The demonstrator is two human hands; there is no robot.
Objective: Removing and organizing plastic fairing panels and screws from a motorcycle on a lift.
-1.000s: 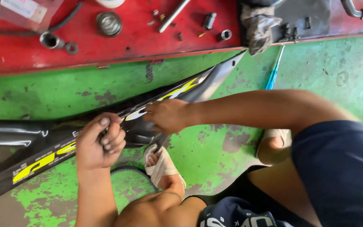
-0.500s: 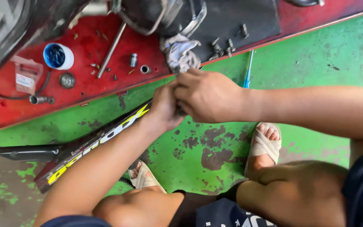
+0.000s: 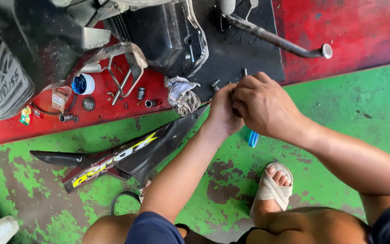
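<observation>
Head view: both hands closed together above the black fairing panel (image 3: 132, 153).

Left hand (image 3: 222, 113) and right hand (image 3: 262, 106) were clasped on something hidden between them; the panel's long axis ran down-left, its tip nearest the left hand.

A black motorcycle fairing panel (image 3: 127, 156) with yellow lettering lies flat on the worn green floor, its pointed tip running up towards the hands, just below the red platform edge.
</observation>
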